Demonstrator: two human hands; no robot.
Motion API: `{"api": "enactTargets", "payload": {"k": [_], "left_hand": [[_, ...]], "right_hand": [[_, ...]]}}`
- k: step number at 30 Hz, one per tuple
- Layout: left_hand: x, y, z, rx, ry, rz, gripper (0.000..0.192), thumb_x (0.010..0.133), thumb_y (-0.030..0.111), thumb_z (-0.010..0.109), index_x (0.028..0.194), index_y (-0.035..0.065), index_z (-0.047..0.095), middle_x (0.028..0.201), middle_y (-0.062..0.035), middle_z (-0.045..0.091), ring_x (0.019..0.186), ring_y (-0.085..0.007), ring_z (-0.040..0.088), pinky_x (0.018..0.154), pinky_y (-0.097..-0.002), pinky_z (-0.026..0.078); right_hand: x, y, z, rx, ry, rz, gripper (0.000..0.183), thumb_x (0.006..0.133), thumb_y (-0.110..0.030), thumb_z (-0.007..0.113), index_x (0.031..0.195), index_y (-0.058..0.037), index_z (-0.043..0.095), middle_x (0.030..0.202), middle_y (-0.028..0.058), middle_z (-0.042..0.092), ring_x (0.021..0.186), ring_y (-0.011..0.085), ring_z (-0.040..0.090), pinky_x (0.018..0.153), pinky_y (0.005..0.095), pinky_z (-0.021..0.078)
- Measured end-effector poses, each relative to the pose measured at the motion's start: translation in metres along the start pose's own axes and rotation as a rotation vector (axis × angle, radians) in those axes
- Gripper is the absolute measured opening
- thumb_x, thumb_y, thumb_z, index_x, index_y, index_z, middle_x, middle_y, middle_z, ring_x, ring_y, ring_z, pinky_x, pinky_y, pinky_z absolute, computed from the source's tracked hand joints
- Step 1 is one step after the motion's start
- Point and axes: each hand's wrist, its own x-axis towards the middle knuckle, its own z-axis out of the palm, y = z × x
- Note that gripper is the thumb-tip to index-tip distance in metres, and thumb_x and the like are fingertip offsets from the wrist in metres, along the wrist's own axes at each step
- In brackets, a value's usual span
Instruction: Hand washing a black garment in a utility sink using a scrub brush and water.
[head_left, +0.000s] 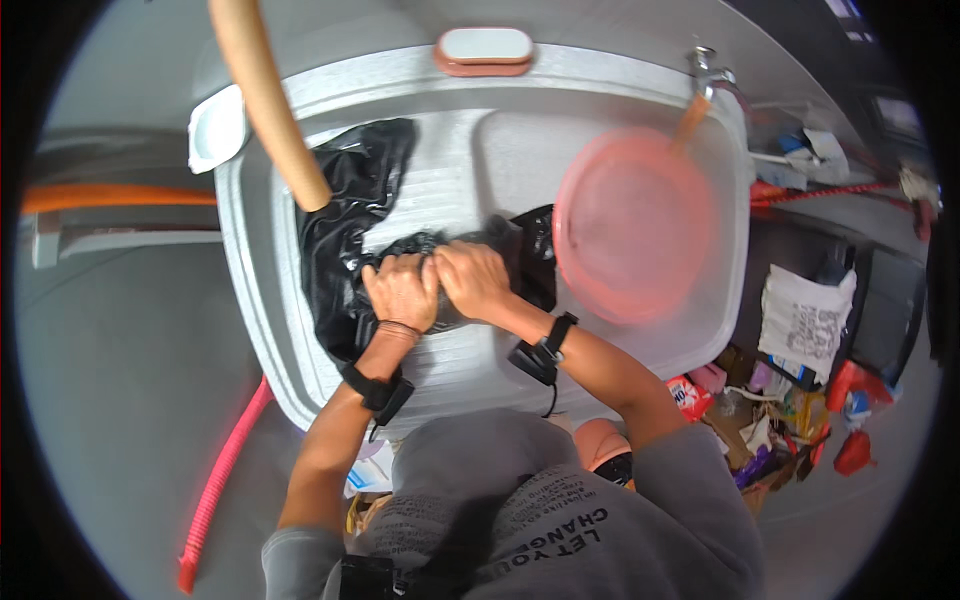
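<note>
My left hand (405, 292) and my right hand (471, 277) are side by side over the middle of a white laundry sink (429, 382). Their fingers are curled down onto a wet, glossy black cloth (330, 289), gripping a bunched part of it. The cloth spreads over the ribbed washboard (427, 172) on the left side, and another part reaches right under the rim of a pink basin (637, 225). Blur covers the bunched part, and my fingertips are hidden in it.
A beige tube (266, 105) hangs in over the sink's left side. A tap (705, 71) stands at the back right corner, a soap box (484, 51) on the back rim. Pink corrugated hose (225, 480) is at lower left, rubbish (772, 435) on the right floor.
</note>
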Motion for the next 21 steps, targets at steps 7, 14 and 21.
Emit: {"api": "enactTargets", "payload": {"k": [7,14,21], "left_hand": [[0.026,-0.004,0.004,0.168,-0.198,-0.18,0.054,0.088,0.043,0.034,0.073,0.0022,0.067,0.074,-0.0208,0.063,0.071,-0.0352,0.061,0.075,-0.044,0.04],[0.034,-0.021,-0.001,-0.217,-0.26,-0.504,0.077,0.084,0.066,0.023,0.1,0.0036,0.065,0.101,-0.0218,0.061,0.102,-0.0333,0.056,0.09,-0.0398,0.036],[-0.043,-0.054,-0.04,-0.581,0.331,-0.042,0.039,0.093,0.029,0.042,0.119,0.0022,0.05,0.106,-0.0151,0.049,0.099,-0.0265,0.048,0.091,-0.0334,0.035]], "right_hand": [[0.023,0.002,-0.005,0.033,-0.078,0.188,0.043,0.086,-0.033,0.036,0.079,-0.0025,0.064,0.077,0.0203,0.063,0.075,0.0381,0.061,0.072,0.0461,0.0463],[0.022,-0.01,-0.021,0.117,-0.068,0.349,0.053,0.087,-0.043,0.034,0.086,-0.0002,0.065,0.089,0.0256,0.061,0.089,0.0406,0.058,0.082,0.045,0.044],[-0.082,-0.018,-0.059,0.078,-0.219,0.041,0.086,0.064,-0.063,0.064,0.133,-0.0193,0.037,0.141,0.0213,0.019,0.127,0.0423,0.025,0.099,0.058,0.0231]]}}
